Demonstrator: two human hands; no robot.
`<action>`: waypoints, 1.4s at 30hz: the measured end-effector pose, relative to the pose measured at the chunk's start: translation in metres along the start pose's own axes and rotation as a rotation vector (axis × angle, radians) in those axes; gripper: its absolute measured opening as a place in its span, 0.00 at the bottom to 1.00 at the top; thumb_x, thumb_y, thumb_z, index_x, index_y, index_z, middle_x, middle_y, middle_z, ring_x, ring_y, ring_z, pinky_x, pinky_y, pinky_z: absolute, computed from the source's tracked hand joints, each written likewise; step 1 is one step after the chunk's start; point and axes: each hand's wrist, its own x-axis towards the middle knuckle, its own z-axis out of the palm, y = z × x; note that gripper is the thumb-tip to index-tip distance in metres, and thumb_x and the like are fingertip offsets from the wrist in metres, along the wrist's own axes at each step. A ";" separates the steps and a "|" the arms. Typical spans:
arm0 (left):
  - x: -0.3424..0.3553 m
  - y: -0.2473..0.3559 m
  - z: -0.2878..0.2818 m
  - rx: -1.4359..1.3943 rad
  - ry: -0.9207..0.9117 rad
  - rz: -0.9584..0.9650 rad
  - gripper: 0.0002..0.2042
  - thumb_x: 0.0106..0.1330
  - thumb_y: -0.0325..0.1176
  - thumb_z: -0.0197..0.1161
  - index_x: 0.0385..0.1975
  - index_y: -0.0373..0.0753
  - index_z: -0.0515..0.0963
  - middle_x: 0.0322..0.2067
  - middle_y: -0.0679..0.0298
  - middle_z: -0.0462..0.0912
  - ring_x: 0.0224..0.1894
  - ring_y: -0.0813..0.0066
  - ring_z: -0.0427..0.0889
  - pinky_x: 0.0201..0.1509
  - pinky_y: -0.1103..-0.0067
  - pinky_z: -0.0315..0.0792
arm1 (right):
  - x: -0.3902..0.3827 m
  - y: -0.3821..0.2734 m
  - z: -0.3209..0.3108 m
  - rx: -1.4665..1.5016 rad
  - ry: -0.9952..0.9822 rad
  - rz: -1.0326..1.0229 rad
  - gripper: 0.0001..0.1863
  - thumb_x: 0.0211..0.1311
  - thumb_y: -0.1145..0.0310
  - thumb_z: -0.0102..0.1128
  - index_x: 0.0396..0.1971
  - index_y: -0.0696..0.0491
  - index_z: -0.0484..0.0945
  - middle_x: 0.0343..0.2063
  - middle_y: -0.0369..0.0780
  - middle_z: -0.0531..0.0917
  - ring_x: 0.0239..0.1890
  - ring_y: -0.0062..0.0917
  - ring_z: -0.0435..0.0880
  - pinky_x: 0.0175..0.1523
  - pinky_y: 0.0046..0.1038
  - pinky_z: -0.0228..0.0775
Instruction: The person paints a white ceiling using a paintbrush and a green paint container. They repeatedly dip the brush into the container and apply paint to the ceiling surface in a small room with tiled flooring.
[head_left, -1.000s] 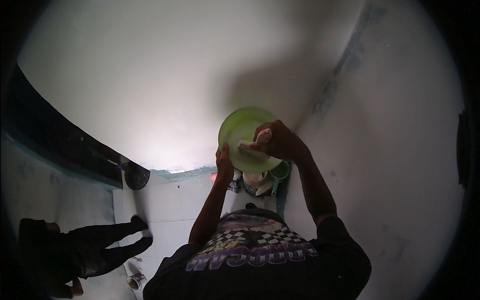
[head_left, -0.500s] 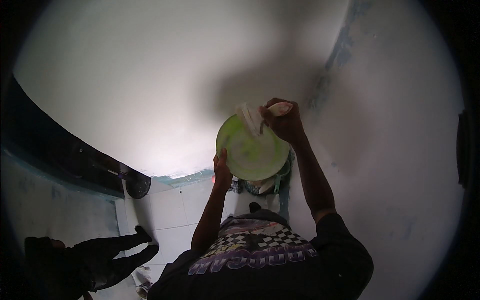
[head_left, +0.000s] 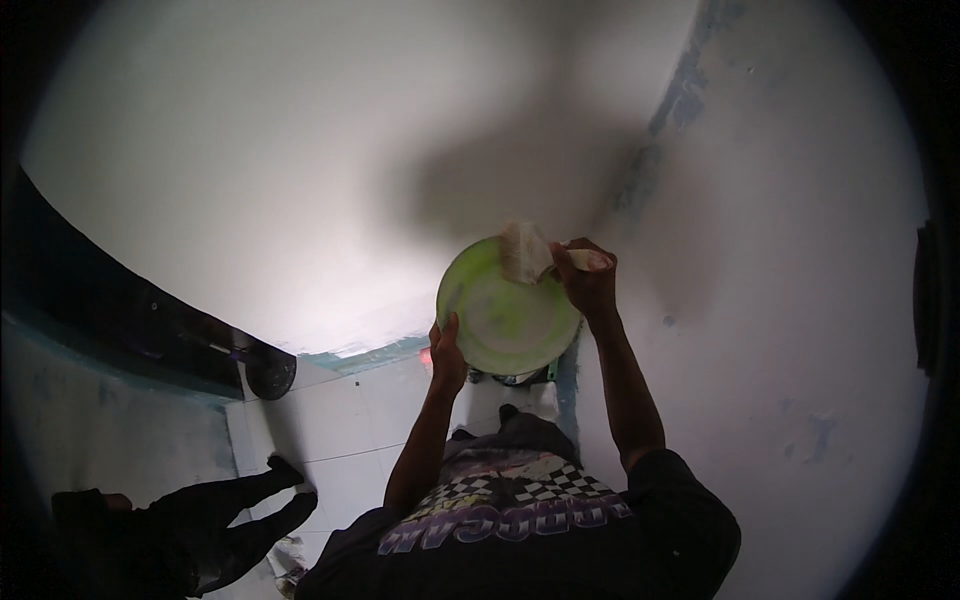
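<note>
My left hand (head_left: pixel 448 357) grips the left rim of a round, light green plate (head_left: pixel 508 330), thumb over its edge. Whitish smears cover much of the plate's surface. In my right hand (head_left: pixel 588 280) is a wide paintbrush (head_left: pixel 524 254), held by its pale handle with the fingers closed round it. The white-coated bristles lie over the plate's upper rim; whether they touch it I cannot tell. Ahead rises a pale wall (head_left: pixel 300 180), with my shadow falling on it.
Another wall (head_left: pixel 780 300) with bluish patches stands close on my right. At the lower left a person in dark clothes (head_left: pixel 200 530) is near the white tiled floor (head_left: pixel 340 420). A dark ledge (head_left: pixel 130 300) runs along the left. Objects below the plate are mostly hidden.
The paintbrush in my right hand has moved down and slightly right. The plate in my left hand has shifted a little lower, covering more of the things beneath it.
</note>
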 end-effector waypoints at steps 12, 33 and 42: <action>0.057 -0.080 0.014 0.082 0.025 0.025 0.22 0.70 0.40 0.51 0.57 0.32 0.63 0.51 0.55 0.73 0.51 0.66 0.76 0.54 0.71 0.73 | 0.072 -0.001 -0.054 -0.211 -0.403 -0.267 0.11 0.54 0.69 0.66 0.36 0.58 0.81 0.28 0.42 0.85 0.30 0.23 0.83 0.37 0.25 0.74; 0.016 -0.170 -0.033 -0.037 0.092 -0.113 0.21 0.70 0.39 0.53 0.57 0.35 0.63 0.51 0.58 0.73 0.53 0.67 0.75 0.55 0.70 0.72 | 0.093 0.102 -0.007 -0.532 -0.011 -1.040 0.12 0.52 0.74 0.65 0.38 0.57 0.76 0.36 0.44 0.82 0.38 0.35 0.83 0.43 0.29 0.79; -0.037 -0.183 -0.095 -0.024 0.238 -0.169 0.23 0.69 0.40 0.53 0.58 0.34 0.60 0.52 0.55 0.71 0.53 0.64 0.74 0.56 0.67 0.72 | 0.045 0.165 0.005 -0.809 -0.637 -0.921 0.18 0.51 0.68 0.63 0.42 0.56 0.74 0.40 0.40 0.80 0.46 0.32 0.80 0.45 0.32 0.78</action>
